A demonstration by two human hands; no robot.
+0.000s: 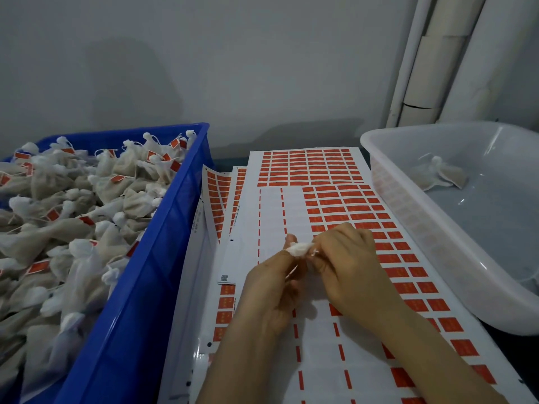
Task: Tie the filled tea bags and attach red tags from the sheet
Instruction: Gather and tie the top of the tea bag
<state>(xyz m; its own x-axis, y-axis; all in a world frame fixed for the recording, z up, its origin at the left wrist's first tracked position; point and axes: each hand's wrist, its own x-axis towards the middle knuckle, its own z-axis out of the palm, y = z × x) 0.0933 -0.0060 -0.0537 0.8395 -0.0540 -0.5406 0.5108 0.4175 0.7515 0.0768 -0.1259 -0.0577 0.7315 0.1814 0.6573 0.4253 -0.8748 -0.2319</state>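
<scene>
Head view, read from the left: a blue plastic crate (pixel 163 258) with stiff ribbed walls stands at the left edge, heaped with soft, crumpled mesh tea bags (pixel 73 205), off-white with tan fill, most with gathered necks, thin strings and small red paper tags. Just beside the crate, several glossy white sheets (pixel 326 339) lie overlapped on the tabletop, printed with rows of small rectangular red tags (pixel 329 202); a block of cells near the middle is already bare. Above the top sheet, the left hand (pixel 271 295) is curled round one tea bag (pixel 297 248), whose gathered white neck protrudes between thumb and fingers. The right hand (pixel 347 263), touching the left, pinches at that neck, where a short white string end shows; the bag's body is hidden in the palm. In my judgement the step in hand is tying the neck. The next move would call for drawing the string tight without tearing the thin mesh, then peeling a tag from the sheet below. At the right a translucent white tub (pixel 408 217), smooth-walled and shallow, holds what looks like a single bag (pixel 440 176).
</scene>
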